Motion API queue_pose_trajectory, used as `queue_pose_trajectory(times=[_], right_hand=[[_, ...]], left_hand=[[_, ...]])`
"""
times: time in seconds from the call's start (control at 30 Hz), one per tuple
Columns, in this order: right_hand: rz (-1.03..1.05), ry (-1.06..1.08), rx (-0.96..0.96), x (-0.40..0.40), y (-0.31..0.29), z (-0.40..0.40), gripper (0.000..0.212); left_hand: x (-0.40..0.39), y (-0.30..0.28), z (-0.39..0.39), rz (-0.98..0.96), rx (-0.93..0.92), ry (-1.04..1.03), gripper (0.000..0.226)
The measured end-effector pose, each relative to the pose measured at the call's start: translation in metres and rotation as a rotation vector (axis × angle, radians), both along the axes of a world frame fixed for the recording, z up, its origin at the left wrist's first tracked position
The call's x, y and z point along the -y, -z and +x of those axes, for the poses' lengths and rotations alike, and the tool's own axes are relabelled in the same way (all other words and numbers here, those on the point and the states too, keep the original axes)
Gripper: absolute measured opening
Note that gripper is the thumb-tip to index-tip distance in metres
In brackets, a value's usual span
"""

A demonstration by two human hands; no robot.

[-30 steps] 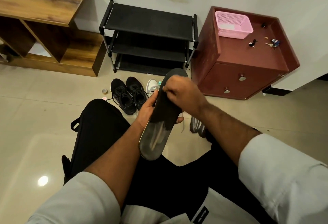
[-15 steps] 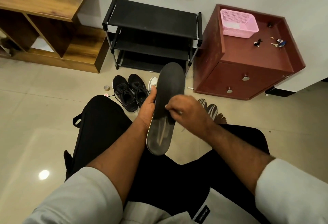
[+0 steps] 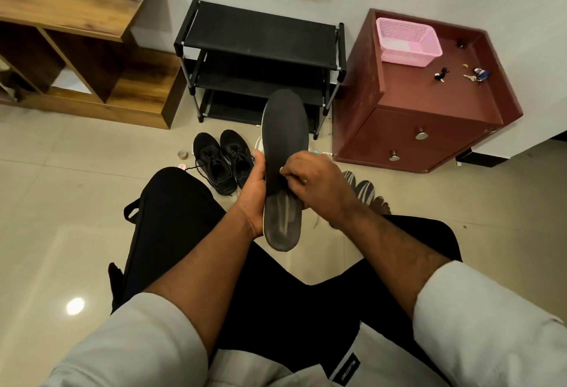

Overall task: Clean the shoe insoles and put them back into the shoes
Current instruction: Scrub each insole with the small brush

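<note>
A black insole (image 3: 285, 128) stands nearly upright between my knees, toe end up, with a worn shiny patch near its heel. My left hand (image 3: 253, 190) grips its left edge from behind, thumb along the side. My right hand (image 3: 310, 181) lies across the insole's middle with fingers curled over its right edge; whether they hold a cloth is hidden. A pair of black laced shoes (image 3: 221, 162) sits on the floor just left of the insole. A white shoe (image 3: 258, 143) peeks out behind it.
A black shoe rack (image 3: 260, 58) stands against the wall, a wooden shelf unit (image 3: 92, 49) to its left. A maroon cabinet (image 3: 414, 128) on the right carries a pink basket (image 3: 408, 41) and keys (image 3: 477, 75). Striped soles (image 3: 365, 191) and a tape roll (image 3: 183, 154) lie on the tiles.
My right hand slid from the insole's toe end down to its middle, then back up a little. The insole has turned more upright in my left hand.
</note>
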State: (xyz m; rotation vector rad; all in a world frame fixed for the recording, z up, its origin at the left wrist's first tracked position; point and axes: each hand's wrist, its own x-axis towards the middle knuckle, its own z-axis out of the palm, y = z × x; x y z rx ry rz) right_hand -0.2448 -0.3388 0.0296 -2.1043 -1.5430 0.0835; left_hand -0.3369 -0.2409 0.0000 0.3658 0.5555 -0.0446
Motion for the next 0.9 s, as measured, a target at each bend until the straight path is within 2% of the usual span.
queue_pose_trajectory(times=[0.17,0.23,0.4,0.5,0.63,0.77,0.9], right_hand=[[-0.029,-0.09,-0.034,0.016,0.007,-0.024,0.011],[-0.043,-0.104,0.006,0.011,0.003,-0.018,0.01],[-0.015,0.014,0.078,-0.015,-0.011,0.012,0.008],[-0.02,0.006,0.043,-0.013,-0.009,0.01,0.009],[-0.044,-0.098,-0.011,0.007,-0.009,-0.014,0.012],[-0.062,-0.111,0.029,0.014,-0.008,-0.006,0.011],[-0.06,0.003,0.113,0.004,-0.014,0.019,0.008]], left_hand=[[-0.007,0.009,0.003,0.023,-0.004,-0.032,0.099],[-0.008,0.008,0.004,-0.001,0.028,-0.035,0.095],[0.001,0.003,0.002,-0.036,0.122,0.012,0.077],[0.003,-0.002,0.001,-0.049,0.091,0.014,0.07],[-0.003,0.004,0.002,-0.036,0.051,-0.097,0.073],[-0.003,0.006,0.003,-0.021,0.049,-0.005,0.074],[-0.001,0.002,0.002,0.025,0.043,0.051,0.07]])
